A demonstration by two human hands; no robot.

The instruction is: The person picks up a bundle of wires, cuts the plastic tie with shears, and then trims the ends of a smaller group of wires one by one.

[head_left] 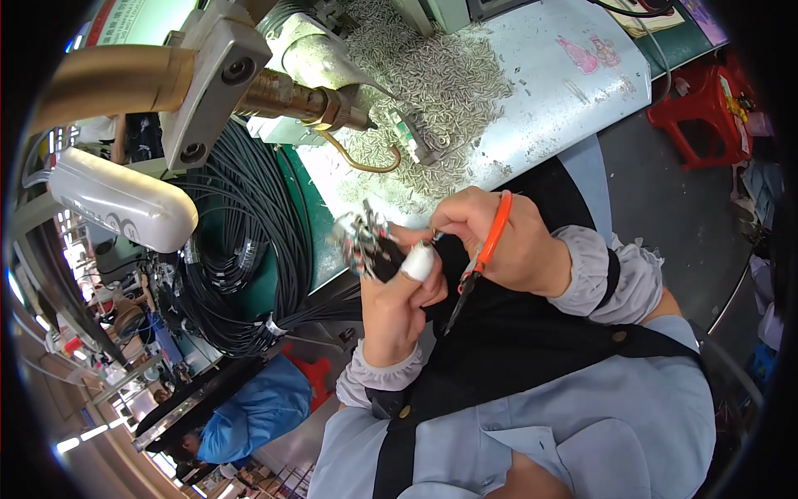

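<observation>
My left hand [392, 312] is closed around a bundle of cable ends [366, 243], whose bright tips and thin coloured wires fan out above the fist. White wrapping [418, 261] covers the thumb. My right hand [528, 254] has its thumb and index finger pinched together beside the left fingertips, at what looks like one small wire end. Tucked in that same hand is a pair of orange-handled pliers [496, 229], its dark jaws pointing down toward my lap. Black cables trail from the bundle to a large coil [287, 216] at the left.
Small metal pieces [440, 75] lie heaped on the pale bench top [549, 91]. Above them hangs a machine nozzle [332, 108] with a bent copper tube [366, 165]. A white lamp [125, 200] juts in at left. Red stools [698, 116] stand right; a blue-clad person [258, 420] sits lower left.
</observation>
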